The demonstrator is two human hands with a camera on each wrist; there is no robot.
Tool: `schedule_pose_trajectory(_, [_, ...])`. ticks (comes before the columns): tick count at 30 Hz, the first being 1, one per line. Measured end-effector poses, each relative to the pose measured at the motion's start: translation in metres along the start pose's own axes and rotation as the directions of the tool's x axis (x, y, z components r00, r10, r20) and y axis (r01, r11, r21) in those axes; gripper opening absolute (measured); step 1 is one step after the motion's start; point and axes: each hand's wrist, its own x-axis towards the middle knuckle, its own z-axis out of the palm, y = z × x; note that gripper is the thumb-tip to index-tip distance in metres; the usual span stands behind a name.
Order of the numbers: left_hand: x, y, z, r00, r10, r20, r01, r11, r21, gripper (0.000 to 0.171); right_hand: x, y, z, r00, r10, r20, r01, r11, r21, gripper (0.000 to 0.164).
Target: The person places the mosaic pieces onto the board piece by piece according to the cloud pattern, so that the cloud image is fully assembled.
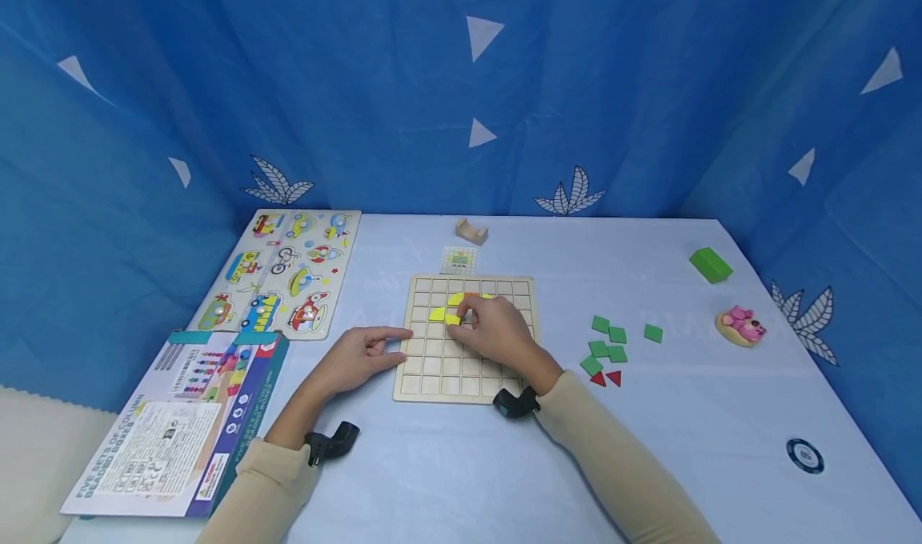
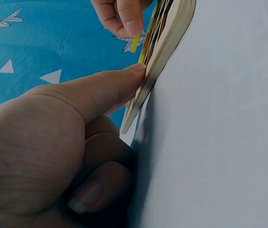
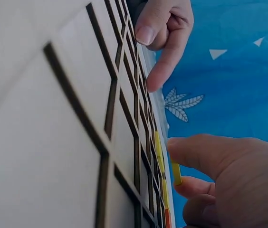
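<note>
A wooden grid board [image 1: 430,385] lies on the table, with yellow pieces [image 1: 437,314] and an orange piece [image 1: 471,294] set in its upper cells. Over these cells, my right hand [image 1: 499,332] pinches a small yellow tile [image 3: 177,174] between thumb and finger, as the right wrist view shows. My left hand [image 1: 360,358] touches the board's left edge with extended fingertips; its other fingers are bent underneath in the left wrist view. The right hand partly hides the filled cells. A small printed pattern card [image 1: 459,261] lies just beyond the board.
Right of the board lie several green square tiles [image 1: 617,354] and two red triangles [image 1: 614,378]. Farther right are a green block [image 1: 711,265], a pink figurine [image 1: 742,326] and a round chip [image 1: 804,455]. A vehicle puzzle [image 1: 338,288] and a box [image 1: 154,448] occupy the left; a wooden holder [image 1: 471,232] stands behind.
</note>
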Motion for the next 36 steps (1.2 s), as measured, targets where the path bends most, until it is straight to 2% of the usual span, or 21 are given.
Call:
schedule_pose_trajectory(11, [0.001,-0.001,0.000,1.000,0.004,-0.002,-0.004,1.000,0.012,0.037,-0.003,-0.013,0.013,0.999,0.033,-0.006,-0.033,0.998,0.055,0.025])
schedule_pose_trajectory(18, [0.001,-0.001,0.000,1.000,0.002,0.000,-0.002,1.000,0.020,0.037,-0.006,-0.018,0.020,0.998,0.042,-0.049,-0.041,0.999,0.026,0.025])
schedule_pose_trajectory(25, [0.001,-0.001,0.000,1.000,-0.009,0.001,0.009,1.000,0.023,0.038,-0.007,-0.018,0.028,0.998,0.008,-0.069,-0.013,0.998,-0.064,0.031])
schedule_pose_trajectory(36, [0.002,-0.002,0.000,1.000,-0.015,0.004,0.014,1.000,0.019,0.038,-0.008,-0.019,0.030,0.994,-0.005,-0.111,-0.005,0.996,-0.090,0.033])
